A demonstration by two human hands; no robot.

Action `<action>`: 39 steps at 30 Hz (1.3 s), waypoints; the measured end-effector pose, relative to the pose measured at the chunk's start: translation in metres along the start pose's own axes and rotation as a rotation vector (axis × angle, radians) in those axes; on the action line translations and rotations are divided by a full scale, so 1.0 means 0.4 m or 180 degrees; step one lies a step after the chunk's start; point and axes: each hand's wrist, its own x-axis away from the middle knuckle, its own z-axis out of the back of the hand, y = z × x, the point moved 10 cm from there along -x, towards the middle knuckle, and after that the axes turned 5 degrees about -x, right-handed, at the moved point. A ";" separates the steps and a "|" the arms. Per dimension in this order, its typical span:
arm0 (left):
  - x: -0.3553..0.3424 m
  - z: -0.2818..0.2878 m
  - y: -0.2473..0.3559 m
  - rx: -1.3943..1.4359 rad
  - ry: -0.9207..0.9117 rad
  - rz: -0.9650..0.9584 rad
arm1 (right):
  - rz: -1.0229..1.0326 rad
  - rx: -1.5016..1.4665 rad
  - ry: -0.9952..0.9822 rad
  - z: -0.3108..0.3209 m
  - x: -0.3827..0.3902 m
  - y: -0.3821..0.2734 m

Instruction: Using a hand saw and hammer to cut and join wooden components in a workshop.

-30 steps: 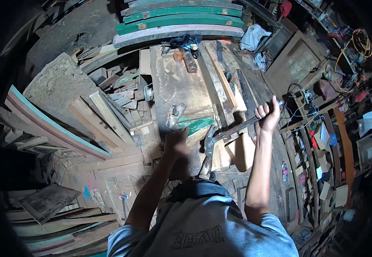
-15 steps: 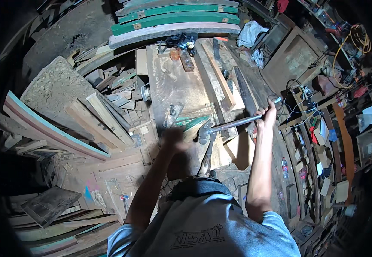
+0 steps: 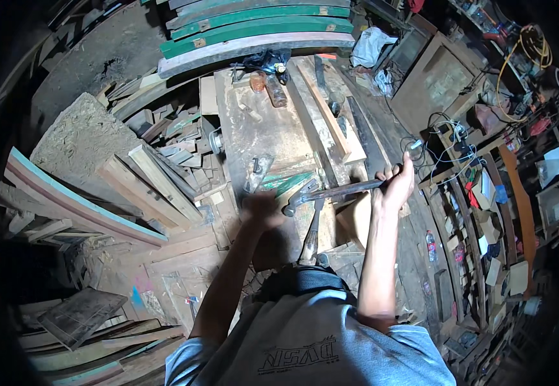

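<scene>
My right hand [image 3: 392,188] grips the end of a hammer's handle. The hammer [image 3: 331,193] lies nearly level over the near end of a worn wooden workbench [image 3: 260,128], its metal head [image 3: 292,204] pointing left. My left hand [image 3: 261,210] is blurred, just left of the hammer head and over the bench's near edge; what it holds cannot be made out. A green-painted wood piece [image 3: 290,182] lies just beyond the hammer head. A second long-handled tool [image 3: 310,237] stands upright between my arms.
Long slats [image 3: 326,110], two bottles [image 3: 274,90] and a small metal tool [image 3: 257,171] lie on the bench. Green curved planks [image 3: 260,26] are stacked at the far end. Scrap boards [image 3: 151,168] pile at the left. Cluttered shelves and cables [image 3: 479,206] stand at the right.
My right hand has dropped and brought the hammer from a raised slant to nearly level, its head moving left toward my left hand. The left hand stays blurred at the same spot.
</scene>
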 end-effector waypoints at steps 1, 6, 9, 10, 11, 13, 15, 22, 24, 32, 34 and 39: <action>0.004 0.014 0.007 -0.0062 -0.0060 0.0042 | 0.0110 -0.0030 -0.0105 -0.006 0.014 -0.005; 0.024 0.021 -0.009 -0.0158 0.0236 -0.0020 | 0.0138 0.0041 -0.0459 -0.046 0.037 0.008; 0.028 0.035 0.012 -0.0114 0.0684 -0.0316 | -0.0469 0.0004 -0.0023 0.012 -0.055 0.057; 0.030 0.027 0.009 -0.0111 0.0687 -0.0315 | -0.0467 0.0006 -0.0027 0.022 -0.068 0.059; 0.032 0.024 0.007 0.0021 0.0756 -0.0334 | -0.0638 -0.0058 0.0026 0.038 -0.076 0.075; 0.027 0.002 -0.005 0.0160 0.0815 -0.0347 | -0.0879 -0.0095 0.0105 0.074 -0.103 0.103; 0.022 -0.022 -0.036 0.0020 0.0849 -0.0368 | -0.0929 -0.0214 0.0083 0.097 -0.102 0.111; -0.032 -0.014 -0.032 0.0099 0.0313 -0.0595 | -0.0768 -0.0650 -0.0552 0.123 -0.079 -0.001; -0.042 -0.059 -0.090 -0.0237 -0.0122 -0.0427 | -0.0701 -0.0457 -0.0624 0.058 -0.026 -0.046; -0.038 0.054 -0.053 0.0965 0.0527 -0.0461 | -0.0155 0.0175 -0.1891 -0.116 0.079 -0.139; -0.044 0.052 -0.063 0.1111 0.0592 -0.0554 | -0.0220 0.0446 -0.1995 -0.155 0.097 -0.110; -0.049 0.068 -0.069 0.1264 0.0096 -0.0636 | -0.0443 0.1113 -0.2498 -0.254 0.135 -0.033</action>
